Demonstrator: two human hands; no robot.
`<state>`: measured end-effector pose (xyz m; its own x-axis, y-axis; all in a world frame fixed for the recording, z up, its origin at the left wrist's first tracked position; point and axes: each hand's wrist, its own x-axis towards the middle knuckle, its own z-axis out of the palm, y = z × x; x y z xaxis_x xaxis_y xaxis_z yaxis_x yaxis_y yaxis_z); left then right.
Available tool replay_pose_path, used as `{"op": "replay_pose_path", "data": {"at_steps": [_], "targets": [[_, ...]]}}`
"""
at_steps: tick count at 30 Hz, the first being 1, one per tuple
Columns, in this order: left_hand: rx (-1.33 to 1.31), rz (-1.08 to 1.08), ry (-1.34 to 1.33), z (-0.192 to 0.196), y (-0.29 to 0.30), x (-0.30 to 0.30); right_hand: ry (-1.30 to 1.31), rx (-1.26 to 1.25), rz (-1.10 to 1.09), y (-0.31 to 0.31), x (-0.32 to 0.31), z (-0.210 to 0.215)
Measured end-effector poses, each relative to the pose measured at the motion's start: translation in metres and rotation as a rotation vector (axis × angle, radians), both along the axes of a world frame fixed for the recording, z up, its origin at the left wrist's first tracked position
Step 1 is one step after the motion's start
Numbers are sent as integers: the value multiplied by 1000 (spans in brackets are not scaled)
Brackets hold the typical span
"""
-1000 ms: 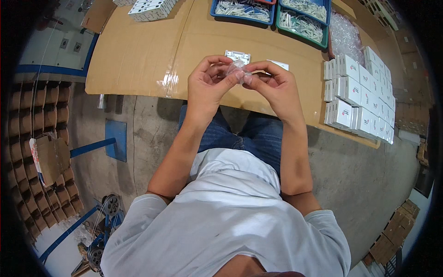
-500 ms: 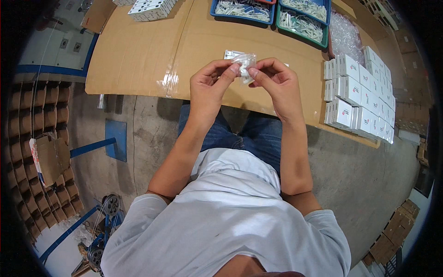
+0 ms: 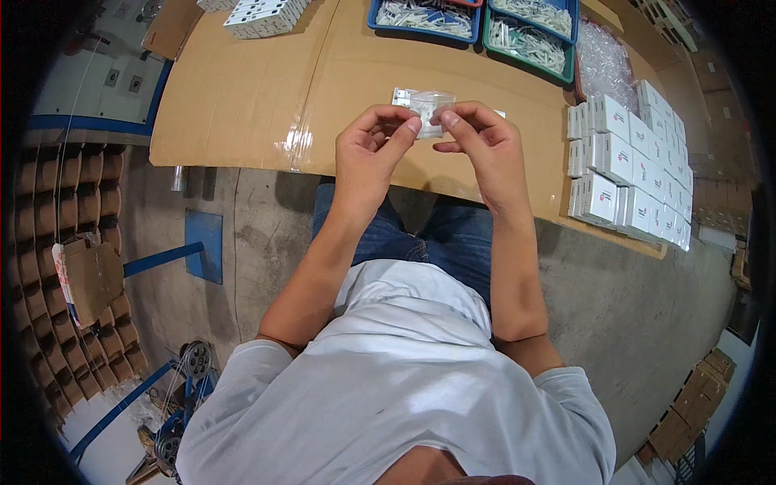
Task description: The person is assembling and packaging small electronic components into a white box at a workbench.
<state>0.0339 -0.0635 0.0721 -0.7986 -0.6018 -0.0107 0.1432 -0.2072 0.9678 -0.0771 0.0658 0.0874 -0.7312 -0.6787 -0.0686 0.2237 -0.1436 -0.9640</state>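
A small clear plastic bag is stretched between my two hands, above the cardboard-covered table near its front edge. Thumb and forefinger of my left hand pinch its left side. My right hand pinches the opposite side, close to the top. Something whitish shows through the plastic, too small to make out. Behind the bag lies a flat white piece with dark print, partly covered by the bag and my fingers. A bit of another white item peeks out beyond my right hand.
Stacked small white boxes stand at the table's right edge. Blue and green trays of small white parts sit at the back, beside a bin of clear plastic bags. More boxes lie far left on the cardboard tabletop.
The bag was bunched up between my fingers and is now spread flatter and wider. My hands have shifted only slightly.
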Motion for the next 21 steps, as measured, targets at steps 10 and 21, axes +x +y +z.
{"op": "replay_pose_path", "data": {"at_steps": [10, 21], "targets": [[151, -122, 12, 0, 6, -3, 100, -31, -60, 2, -6, -7], [89, -167, -34, -5, 8, -1, 178, -88, -129, 4, -9, -2]]}}
